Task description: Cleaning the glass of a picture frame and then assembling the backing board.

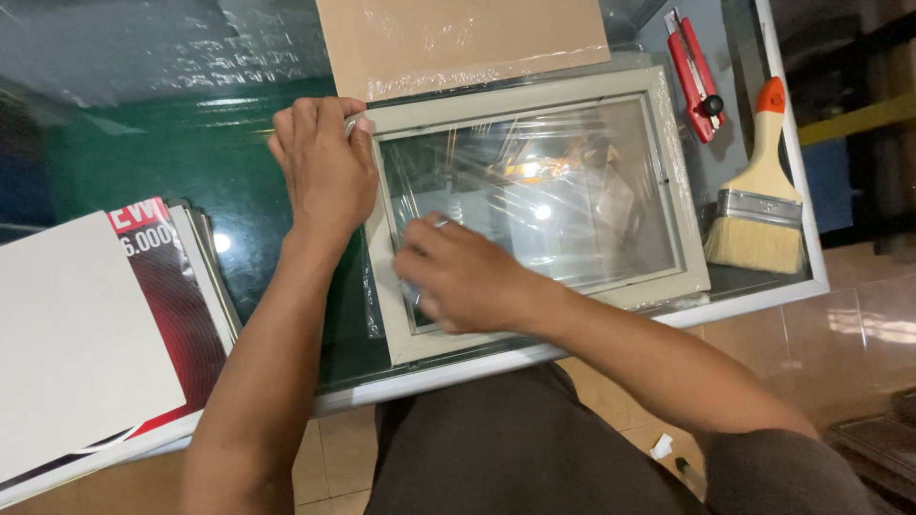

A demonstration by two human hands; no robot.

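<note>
A pale grey-green picture frame (679, 172) with a glass pane lies flat on the green glass-topped table (172, 153), loosely covered in clear plastic wrap (582, 181). My left hand (324, 167) grips the frame's far left corner, fingers curled over the edge. My right hand (458, 277) rests on the near left part of the pane, fingers bunched on the plastic wrap; a ring shows on one finger. Whether it pinches the film is unclear.
A brown cardboard sheet (458, 38) lies beyond the frame. To the right lie a red utility knife (695, 81) and a paintbrush (760, 195) with an orange-tipped handle. A stack of white and red printed boards (86, 334) sits at left. Tiled floor below.
</note>
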